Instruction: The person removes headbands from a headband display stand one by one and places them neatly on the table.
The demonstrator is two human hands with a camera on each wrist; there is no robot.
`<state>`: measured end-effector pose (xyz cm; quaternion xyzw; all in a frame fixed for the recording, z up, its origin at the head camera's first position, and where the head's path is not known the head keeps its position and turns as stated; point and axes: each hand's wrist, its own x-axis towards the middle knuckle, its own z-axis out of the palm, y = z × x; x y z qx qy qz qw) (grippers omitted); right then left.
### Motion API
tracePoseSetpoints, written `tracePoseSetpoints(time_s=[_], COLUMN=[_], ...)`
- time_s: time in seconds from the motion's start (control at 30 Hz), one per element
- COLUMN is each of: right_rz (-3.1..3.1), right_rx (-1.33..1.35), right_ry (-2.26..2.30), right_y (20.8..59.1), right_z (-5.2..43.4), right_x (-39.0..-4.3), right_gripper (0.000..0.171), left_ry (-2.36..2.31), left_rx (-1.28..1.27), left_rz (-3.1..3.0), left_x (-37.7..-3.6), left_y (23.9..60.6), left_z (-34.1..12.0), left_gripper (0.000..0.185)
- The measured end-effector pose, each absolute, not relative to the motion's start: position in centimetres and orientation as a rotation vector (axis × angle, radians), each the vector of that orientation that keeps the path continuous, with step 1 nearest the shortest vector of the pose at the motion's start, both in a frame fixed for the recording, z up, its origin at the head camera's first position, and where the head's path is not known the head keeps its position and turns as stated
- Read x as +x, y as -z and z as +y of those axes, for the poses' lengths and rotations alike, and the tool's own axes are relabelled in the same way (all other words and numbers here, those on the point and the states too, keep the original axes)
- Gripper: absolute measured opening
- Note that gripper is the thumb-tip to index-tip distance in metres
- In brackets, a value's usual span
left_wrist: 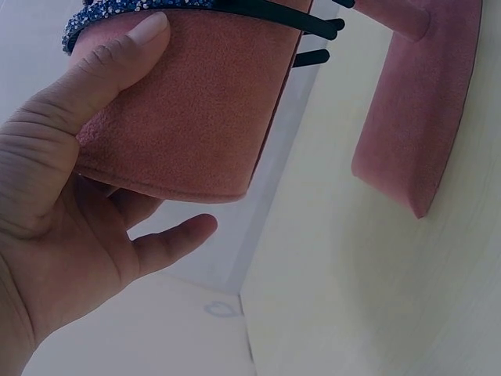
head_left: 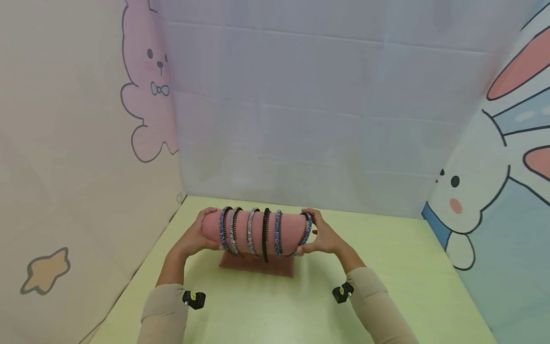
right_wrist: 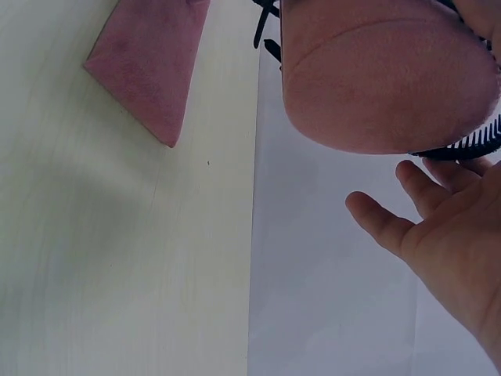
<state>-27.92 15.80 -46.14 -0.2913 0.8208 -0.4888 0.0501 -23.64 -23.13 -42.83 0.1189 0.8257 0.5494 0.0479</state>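
The left hand (head_left: pixel 195 237) and right hand (head_left: pixel 323 235) cupped the two ends of a pink velvet headband stand (head_left: pixel 258 230), fingers curled around it. The stand sat at the middle of the pale green counter (head_left: pixel 399 282). Six headbands (head_left: pixel 250 231), beaded and black-toothed, ringed its roll, above the flat base (head_left: pixel 257 264).

Both arms are reaching forward, beige sleeves covering the forearms, a small black-and-yellow clip sitting at each wrist. Left hand (head_left: pixel 195 237) is cupping around the left end of what it is holding, thumb lying on top, fingers (left_wrist: pixel 168 239) curling underneath. Right hand (head_left: pixel 323 234) is mirroring it at the right end, palm facing inward, fingers (right_wrist: pixel 383 223) spreading loosely below.
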Motion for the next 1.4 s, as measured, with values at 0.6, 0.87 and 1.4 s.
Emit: tracePoseSetpoints(time_s=[0.6, 0.87, 1.4], right_rz=[2.405, 2.37, 2.307], right_rx=[-0.793, -0.769, -0.651], right_ry=[1.67, 1.739, 1.912], right_y=[44.6, 45.1, 46.5], right_z=[16.9, 17.6, 18.7], right_x=[-25.3, -25.0, -24.2], right_gripper=[0.1, 0.096, 0.099], left_ry=[-1.703, -1.714, -1.713], left_rx=[0.323, 0.359, 0.37], left_rz=[2.51, 2.487, 2.491], left_x=[-25.5, -24.6, -24.1], left_y=[46.1, 44.5, 43.4], left_z=[-24.1, -23.5, -23.3], left_gripper=[0.111, 0.108, 0.106])
